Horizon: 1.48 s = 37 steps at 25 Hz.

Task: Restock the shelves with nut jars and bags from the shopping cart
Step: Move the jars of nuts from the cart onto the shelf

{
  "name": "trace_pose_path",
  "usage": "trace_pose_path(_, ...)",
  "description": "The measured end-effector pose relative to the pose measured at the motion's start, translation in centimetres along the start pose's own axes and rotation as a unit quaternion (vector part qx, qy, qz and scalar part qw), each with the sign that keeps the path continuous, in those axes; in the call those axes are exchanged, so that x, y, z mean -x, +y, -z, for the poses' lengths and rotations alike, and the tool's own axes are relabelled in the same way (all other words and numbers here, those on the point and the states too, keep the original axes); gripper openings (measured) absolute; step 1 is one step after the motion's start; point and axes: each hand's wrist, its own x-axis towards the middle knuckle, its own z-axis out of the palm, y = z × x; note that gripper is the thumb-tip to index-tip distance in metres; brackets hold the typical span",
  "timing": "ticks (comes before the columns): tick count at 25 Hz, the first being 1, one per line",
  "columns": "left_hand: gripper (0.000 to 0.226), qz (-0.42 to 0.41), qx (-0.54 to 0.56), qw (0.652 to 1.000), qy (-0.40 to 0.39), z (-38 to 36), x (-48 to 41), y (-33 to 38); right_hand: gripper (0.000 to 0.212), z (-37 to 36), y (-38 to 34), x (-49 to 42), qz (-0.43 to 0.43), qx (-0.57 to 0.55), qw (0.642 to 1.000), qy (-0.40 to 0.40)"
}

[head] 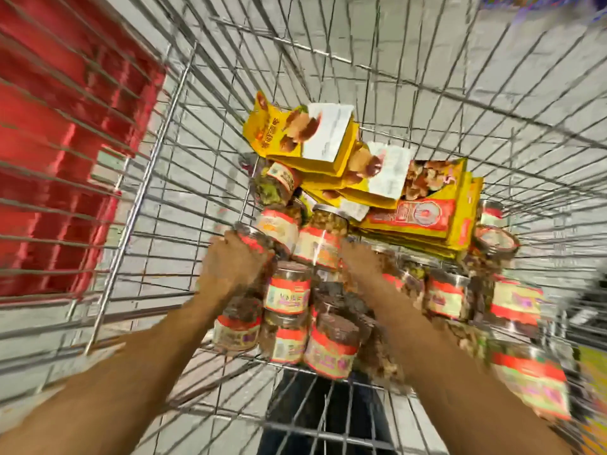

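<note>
1. Head view, looking down into a wire cart. It holds all the stock, with jars heaped in the near half and bags stacked at the far side, partly on top of the jars.
2. The jars are clear and round, filled with brown nuts. Each has a red-and-cream label band. Some stand upright and some lie tipped, touching one another in a jumble.
3. The bags are yellow, printed with pictures of nuts, and two carry white stickers. To their right is a flat pile of yellow-and-red bags.
4. The left hand is at the left edge of the heap. Its grip is curled over the top of the left jar.
5. The right hand reaches in among the jars, right of centre. It is too blurred to tell whether its grip is apart or clamped on anything.
6. There are red characters on the far bag and print on the labels and stickers, but none of it can be read through the motion blur.
7. A red crate shows through the cart's left wall. Grey floor tiles lie beneath, and dark clothing shows behind the near wall. Both forearms cross over the near rim and cover part of the heap.
</note>
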Motion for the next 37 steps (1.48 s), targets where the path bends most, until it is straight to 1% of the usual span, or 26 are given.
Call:
trace_pose_path(2,0.097,0.035,-0.010,0.999,0.006,-1.2,-0.8,0.3,0.047,-1.6,-0.2,-1.5,-0.001,-0.008,1.000,-0.004)
trace_pose_path(4,0.111,0.037,-0.036,0.999,0.017,-2.3,-1.9,0.3,0.055,-3.3,0.1,-4.4,-0.021,-0.041,0.999,-0.026)
trace_pose_path(5,0.111,0.037,-0.034,0.998,0.027,-2.7,-2.5,0.2,0.048,-3.9,0.3,-5.3,-0.013,-0.050,0.999,-0.011)
trace_pose_path(6,0.110,0.033,-0.037,0.998,0.046,-2.9,-3.1,0.1,0.034,-4.3,0.3,-6.0,0.001,-0.065,0.998,0.013)
trace_pose_path(7,0.110,0.024,-0.037,0.997,0.059,-3.1,-3.7,-0.1,0.031,-4.8,0.6,-6.6,0.001,-0.072,0.997,0.034)
trace_pose_path(10,0.112,0.031,-0.027,0.998,0.047,-3.1,-3.7,-0.8,0.047,-5.9,1.2,-6.0,0.021,-0.071,0.993,0.095)
trace_pose_path(11,0.112,0.031,-0.013,0.999,0.040,-3.2,-3.7,-0.9,0.057,-5.9,1.1,-5.7,0.009,-0.083,0.992,0.094)
trace_pose_path(12,0.110,0.030,0.009,0.999,0.031,-2.9,-3.8,-1.0,0.061,-5.8,1.0,-5.4,-0.005,-0.107,0.991,0.077)
trace_pose_path(13,0.105,0.030,0.044,0.998,0.016,-2.4,-3.7,-1.2,0.055,-5.4,0.8,-5.0,-0.019,-0.133,0.990,0.043)
trace_pose_path(15,0.085,0.021,0.163,0.986,-0.034,-0.7,-3.6,-1.6,0.035,-3.2,0.2,-3.3,-0.010,-0.163,0.987,-0.003)
trace_pose_path(16,0.074,0.004,0.243,0.967,-0.079,0.3,-3.2,-1.4,0.031,-1.6,-0.3,-2.1,-0.007,-0.175,0.984,-0.011)
trace_pose_path(18,0.046,-0.017,0.391,0.904,-0.171,2.7,-1.8,-0.3,0.038,2.2,-1.9,0.9,-0.031,-0.224,0.974,-0.025)
trace_pose_path(19,0.037,-0.022,0.451,0.867,-0.211,4.3,-0.6,0.7,0.043,4.6,-2.8,3.1,-0.037,-0.280,0.958,-0.048)
trace_pose_path(20,0.036,-0.037,0.505,0.826,-0.248,5.9,0.8,1.8,0.048,7.0,-3.7,5.7,-0.026,-0.341,0.936,-0.081)
trace_pose_path(22,0.043,-0.088,0.577,0.751,-0.309,9.3,4.3,4.7,0.069,11.8,-5.0,11.5,0.030,-0.439,0.890,-0.116)
trace_pose_path(23,0.051,-0.118,0.593,0.721,-0.338,10.8,6.4,6.2,0.085,14.2,-5.0,14.5,0.057,-0.467,0.873,-0.124)
trace_pose_path(24,0.063,-0.148,0.597,0.697,-0.367,12.1,8.7,7.8,0.095,16.5,-4.4,17.5,0.090,-0.492,0.857,-0.128)
trace_pose_path(25,0.075,-0.176,0.597,0.676,-0.395,13.1,10.8,9.3,0.097,18.3,-3.8,20.5,0.125,-0.508,0.843,-0.127)
trace_pose_path(26,0.084,-0.201,0.593,0.654,-0.425,13.8,13.0,10.7,0.092,19.9,-2.7,23.1,0.155,-0.521,0.833,-0.106)
trace_pose_path(27,0.088,-0.230,0.580,0.634,-0.456,14.2,15.5,12.3,0.090,21.5,-1.2,26.0,0.185,-0.534,0.822,-0.068)
trace_pose_path(29,0.086,-0.281,0.552,0.596,-0.512,13.7,21.0,15.4,0.098,24.0,2.9,31.5,0.233,-0.565,0.791,0.011)
trace_pose_path(30,0.082,-0.303,0.535,0.577,-0.538,12.9,24.0,16.9,0.096,24.9,5.3,34.2,0.256,-0.585,0.769,0.042)
trace_pose_path(31,0.077,-0.321,0.515,0.563,-0.561,11.8,27.2,18.3,0.087,25.8,7.9,36.8,0.280,-0.602,0.745,0.074)
trace_pose_path(33,0.067,-0.341,0.469,0.546,-0.605,8.5,33.4,20.9,0.072,27.2,13.4,41.8,0.307,-0.632,0.694,0.156)
trace_pose_path(36,0.060,-0.339,0.415,0.530,-0.657,2.8,41.8,23.9,0.051,28.9,21.4,47.4,0.266,-0.668,0.639,0.275)
trace_pose_path(37,0.062,-0.336,0.394,0.532,-0.670,0.4,44.8,24.8,0.052,29.5,24.3,49.0,0.253,-0.673,0.620,0.314)
